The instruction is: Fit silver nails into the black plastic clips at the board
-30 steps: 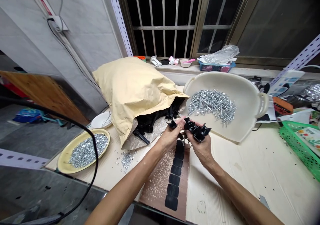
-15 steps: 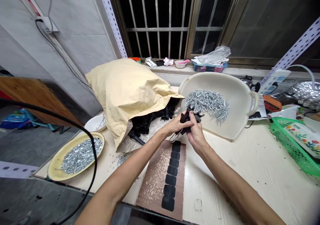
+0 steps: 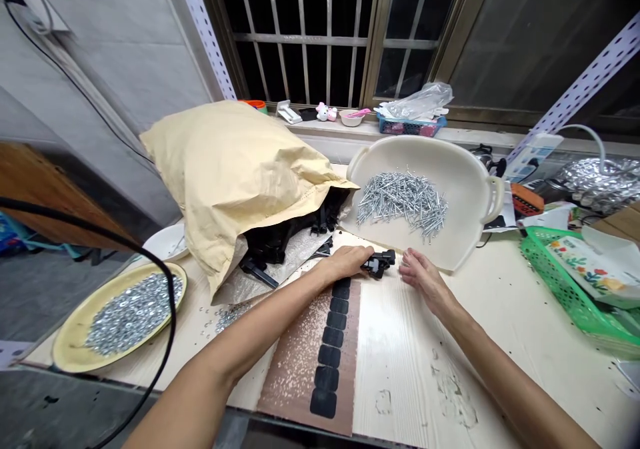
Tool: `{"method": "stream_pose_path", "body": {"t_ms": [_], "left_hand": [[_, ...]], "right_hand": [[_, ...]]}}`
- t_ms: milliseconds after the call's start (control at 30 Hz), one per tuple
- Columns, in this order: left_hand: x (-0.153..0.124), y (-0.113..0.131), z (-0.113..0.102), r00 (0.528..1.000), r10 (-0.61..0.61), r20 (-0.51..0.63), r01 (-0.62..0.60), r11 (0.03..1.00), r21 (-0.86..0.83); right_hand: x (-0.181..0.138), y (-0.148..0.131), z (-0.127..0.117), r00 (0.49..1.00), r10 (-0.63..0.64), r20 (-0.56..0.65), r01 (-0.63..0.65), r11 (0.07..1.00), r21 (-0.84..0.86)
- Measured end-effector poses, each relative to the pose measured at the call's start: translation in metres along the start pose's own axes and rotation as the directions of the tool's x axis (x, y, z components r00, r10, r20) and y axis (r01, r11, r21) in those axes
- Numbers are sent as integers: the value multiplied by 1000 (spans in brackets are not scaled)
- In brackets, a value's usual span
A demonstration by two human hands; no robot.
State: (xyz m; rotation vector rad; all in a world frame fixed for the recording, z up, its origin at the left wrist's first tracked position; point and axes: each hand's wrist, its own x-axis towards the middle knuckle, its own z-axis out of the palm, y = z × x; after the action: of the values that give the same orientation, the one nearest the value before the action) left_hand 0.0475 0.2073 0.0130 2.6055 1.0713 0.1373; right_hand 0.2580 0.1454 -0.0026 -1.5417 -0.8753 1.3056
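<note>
My left hand (image 3: 351,261) is closed around a small bunch of black plastic parts (image 3: 381,262), low over the table at the top of a brown board. Their exact kind does not show. To the right of them, my right hand (image 3: 424,279) has its fingers stretched out and holds nothing. A row of black rounded squares (image 3: 329,356) runs down the brown board (image 3: 290,382). Behind my hands, a pile of silver nail-like pins or screws (image 3: 403,199) lies in a white scoop-shaped basin (image 3: 460,169). More black plastic parts (image 3: 273,244) show in the mouth of a paper sack (image 3: 240,162).
A yellow dish (image 3: 65,342) of silver washers stands at the left table edge, and a white bowl (image 3: 165,241) is behind it. A black cable (image 3: 173,316) hangs across the left foreground. On the right sits a green basket (image 3: 550,262).
My hands have come apart. The left one keeps the black plastic parts and is lower, by the table; the right one has let go and moved right. The camera view has shifted slightly.
</note>
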Motion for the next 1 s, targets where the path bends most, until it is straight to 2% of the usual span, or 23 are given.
{"method": "stream_pose_path", "body": {"t_ms": [67, 133, 200, 233, 300, 367, 400, 433, 467, 500, 600, 867, 1000], "left_hand": [[-4, 0, 5, 999, -43, -29, 45, 997, 63], [-10, -2, 7, 992, -106, -63, 111, 990, 85], [-17, -4, 7, 984, -157, -87, 165, 982, 94], [-20, -5, 7, 980, -173, -96, 182, 978, 99], [-25, -7, 6, 976, -189, -109, 200, 974, 101], [-27, -9, 6, 973, -201, -110, 212, 973, 97], [-28, -9, 6, 972, -207, -107, 217, 972, 93], [-28, -10, 6, 972, -213, -102, 222, 971, 89], [-29, -10, 6, 972, -215, -99, 224, 971, 86], [-30, -9, 6, 972, -213, -96, 221, 972, 82], [-35, -6, 6, 977, -192, -91, 199, 977, 80], [-34, 16, 18, 989, -99, -112, 104, 994, 37], [-26, 29, 23, 987, -123, -107, 127, 991, 30]], "right_hand": [[1, 4, -10, 997, -72, 31, 75, 991, -108], [-6, 4, -10, 977, -197, 76, 211, 941, -266], [-24, 3, 1, 911, -387, 140, 407, 796, -447], [-37, 3, 10, 850, -479, 220, 519, 684, -513], [-69, 7, 33, 669, -563, 485, 737, 425, -525], [-101, 17, 58, 412, -476, 777, 911, 213, -352], [-115, 24, 70, 267, -416, 869, 963, 149, -224], [-126, 30, 80, 168, -365, 916, 984, 120, -133], [-134, 36, 87, 108, -324, 940, 991, 113, -75], [-138, 42, 92, 88, -295, 951, 991, 119, -55], [-138, 48, 89, 138, -229, 963, 982, 161, -102], [-134, 32, 23, 173, -69, 983, 964, 218, -155], [-136, 30, 12, 197, -28, 980, 949, 255, -183]]}}
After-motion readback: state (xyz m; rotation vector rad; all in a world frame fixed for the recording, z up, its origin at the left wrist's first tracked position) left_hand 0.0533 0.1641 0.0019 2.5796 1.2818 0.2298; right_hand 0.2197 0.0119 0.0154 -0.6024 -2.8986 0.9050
